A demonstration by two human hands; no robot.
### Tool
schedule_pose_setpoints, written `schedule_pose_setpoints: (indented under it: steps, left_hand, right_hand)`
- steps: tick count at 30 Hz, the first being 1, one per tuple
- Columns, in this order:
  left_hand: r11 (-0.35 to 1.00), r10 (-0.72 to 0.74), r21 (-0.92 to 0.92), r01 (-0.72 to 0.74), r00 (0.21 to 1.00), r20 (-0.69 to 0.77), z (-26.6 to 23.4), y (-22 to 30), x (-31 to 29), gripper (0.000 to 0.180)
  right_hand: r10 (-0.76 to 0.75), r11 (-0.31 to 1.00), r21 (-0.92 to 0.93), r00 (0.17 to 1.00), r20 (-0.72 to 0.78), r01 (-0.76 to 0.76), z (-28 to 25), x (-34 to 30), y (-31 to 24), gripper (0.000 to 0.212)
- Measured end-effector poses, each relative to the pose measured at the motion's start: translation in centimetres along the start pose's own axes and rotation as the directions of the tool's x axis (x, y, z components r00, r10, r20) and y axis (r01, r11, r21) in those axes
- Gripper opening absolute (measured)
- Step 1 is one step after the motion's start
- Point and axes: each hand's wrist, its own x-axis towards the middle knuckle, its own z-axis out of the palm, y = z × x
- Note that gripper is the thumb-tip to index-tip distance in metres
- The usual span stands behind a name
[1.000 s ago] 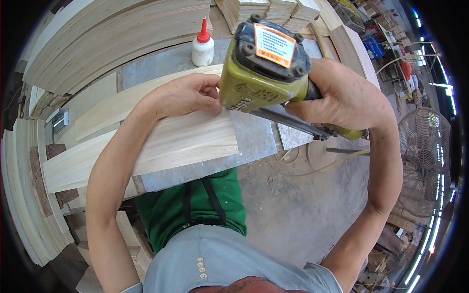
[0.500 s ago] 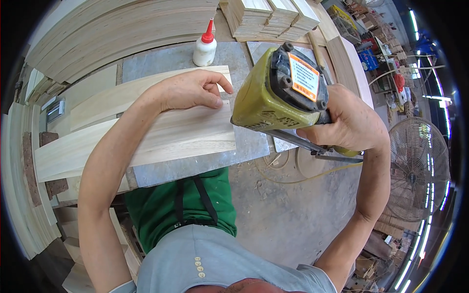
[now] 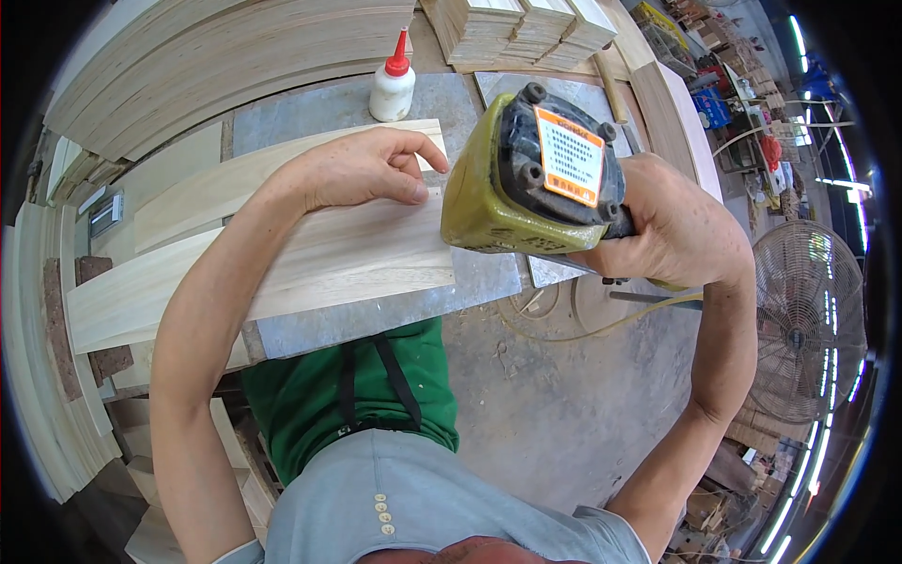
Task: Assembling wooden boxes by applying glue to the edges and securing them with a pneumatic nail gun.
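My right hand [image 3: 678, 224] is wrapped round the handle of a yellow-green nail gun [image 3: 474, 202] with a black cap and a label on top. Its body hangs at the right ends of two pale wooden boards, its lower tip hidden from this angle. My left hand [image 3: 376, 171] rests over those ends, index finger and thumb apart, the other fingers curled. The thumb lies at the near board [image 3: 348, 246]; the index finger reaches over the far board [image 3: 249, 169]. Both boards lie side by side on a grey metal-topped bench [image 3: 395, 305], with a narrow gap between them.
A white glue bottle [image 3: 392, 94] with a red nozzle stands behind the boards. Stacked wooden panels [image 3: 235, 66] rise at the back left, more board stacks [image 3: 512, 33] at the back. A hammer handle [image 3: 611, 86] lies back right. A yellow hose [image 3: 601, 329] and a large fan [image 3: 808, 320] are at the right.
The nail gun has tilted and come slightly lower at the board ends, hiding more of its underside rail. My left hand stays almost where it was.
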Motion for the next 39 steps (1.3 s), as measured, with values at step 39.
schedule_pose_setpoints:
  steps: [39]
  left_hand:
    - [0.844, 0.311, 0.508, 0.172, 0.615, -0.725, 9.9, -7.9, -30.7, 0.009]
  right_hand:
    - [0.445, 0.624, -0.19, 0.544, -0.711, -0.758, 17.7, 2.3, 20.4, 0.066]
